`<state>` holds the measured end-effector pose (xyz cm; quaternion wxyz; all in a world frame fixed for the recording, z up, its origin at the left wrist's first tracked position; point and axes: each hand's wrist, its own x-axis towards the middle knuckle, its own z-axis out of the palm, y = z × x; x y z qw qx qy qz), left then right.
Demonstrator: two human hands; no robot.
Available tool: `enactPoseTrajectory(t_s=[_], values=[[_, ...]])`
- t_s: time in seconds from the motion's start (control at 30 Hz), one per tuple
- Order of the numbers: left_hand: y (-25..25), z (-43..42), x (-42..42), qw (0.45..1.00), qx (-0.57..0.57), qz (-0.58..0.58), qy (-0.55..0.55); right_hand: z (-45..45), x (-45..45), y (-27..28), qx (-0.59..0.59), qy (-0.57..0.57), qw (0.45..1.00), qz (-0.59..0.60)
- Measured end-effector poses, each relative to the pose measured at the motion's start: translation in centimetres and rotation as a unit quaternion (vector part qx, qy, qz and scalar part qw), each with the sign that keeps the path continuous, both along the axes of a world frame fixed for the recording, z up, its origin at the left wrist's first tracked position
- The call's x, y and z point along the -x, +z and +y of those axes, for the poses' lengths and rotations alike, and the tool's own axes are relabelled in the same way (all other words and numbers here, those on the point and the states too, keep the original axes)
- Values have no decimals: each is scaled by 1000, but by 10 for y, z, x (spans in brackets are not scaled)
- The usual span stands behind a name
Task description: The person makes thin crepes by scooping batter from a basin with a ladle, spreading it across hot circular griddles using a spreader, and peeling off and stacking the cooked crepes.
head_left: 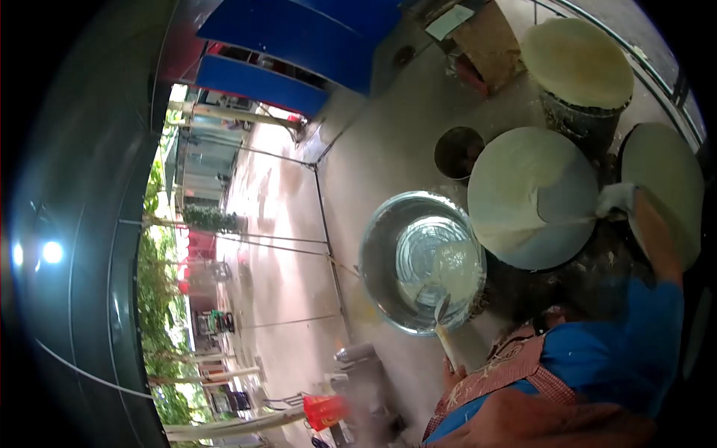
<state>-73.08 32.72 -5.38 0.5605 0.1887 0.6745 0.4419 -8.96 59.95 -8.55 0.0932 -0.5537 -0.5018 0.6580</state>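
Observation:
Pale wet batter partly covers a round griddle (515, 187); the rest of its surface looks greyer. My right hand (616, 201), in a whitish glove, is closed on a thin tool (571, 222) that reaches over the griddle. Its far end is hard to make out. At the lower middle, my left hand (454, 373) grips the pale handle of a ladle (447, 343). The ladle's metal head lies over the near rim of a big metal basin (382, 302), which holds pale batter. Part of my left hand is hidden by the apron.
Beyond the griddle stands a tub with a round pale lid (579, 63). A second round plate (665, 187) is at the right. A small dark pot (459, 153) sits by the griddle's edge. A cardboard box (489, 45), blue panels (299, 37) and a red bag (325, 412) lie further off.

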Motion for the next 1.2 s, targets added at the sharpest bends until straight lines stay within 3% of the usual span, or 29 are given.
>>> enactPoseTrajectory(t_s=[0.03, 0.1, 0.17, 0.23, 0.33, 0.4, 0.43, 0.5, 0.6, 0.67, 0.73, 0.77, 0.83, 0.87, 0.9, 0.97, 1.03, 1.1, 1.17, 1.2], values=[[16, 4, -19, 997, -9, 72, -10, -14, 14, 72, 93, -102, 990, -22], [19, -3, -24, 988, -10, 151, -14, 14, -7, -3, -34, -43, 993, 103], [1, -15, -7, 987, -2, 161, -8, 64, 37, -23, -241, -58, 965, 84], [11, -21, -10, 991, -9, 133, -11, 78, 91, 53, -54, -118, 991, 22], [21, -12, 18, 999, -21, 2, 31, 59, 91, 34, -41, -45, 997, 51], [18, -15, 29, 993, -14, -88, 73, 17, 40, 2, 2, -3, 1000, -16], [22, -6, 31, 990, -8, -112, 90, -25, 32, 53, 69, -26, 995, -71], [4, -12, 53, 999, -47, 6, -2, -120, -6, 55, 50, -114, 987, -97], [10, -6, 80, 947, -3, 249, -201, -246, 33, 123, 2, -244, 957, -158], [-7, -1, 113, 980, 30, 69, -185, -306, 118, 154, -37, -343, 923, -168], [-5, 4, 128, 984, 33, 7, -176, -327, 211, 140, -88, -439, 885, -126], [-5, 6, 135, 986, 27, -37, -163, -323, 250, 109, -125, -474, 866, -96], [47, 14, 122, 983, 45, -52, -170, -276, 323, -21, -247, -509, 825, -17], [44, 14, 136, 975, 51, -145, -160, -258, 368, 31, -251, -431, 838, -221], [46, 9, 145, 969, 34, -158, -187, -237, 388, 10, -270, -372, 832, -312], [53, -3, 163, 957, 33, -220, -187, -235, 393, 23, -228, -287, 841, -397], [53, -12, 176, 931, 49, -331, -142, -263, 364, 27, -218, -262, 809, -479], [43, -20, 189, 881, 45, -442, -160, -279, 319, -33, -320, -376, 766, -412], [32, -28, 197, 838, 39, -518, -169, -270, 347, 62, -231, -429, 783, -386], [34, -32, 197, 816, 46, -553, -162, -251, 360, 53, -264, -477, 766, -341]])
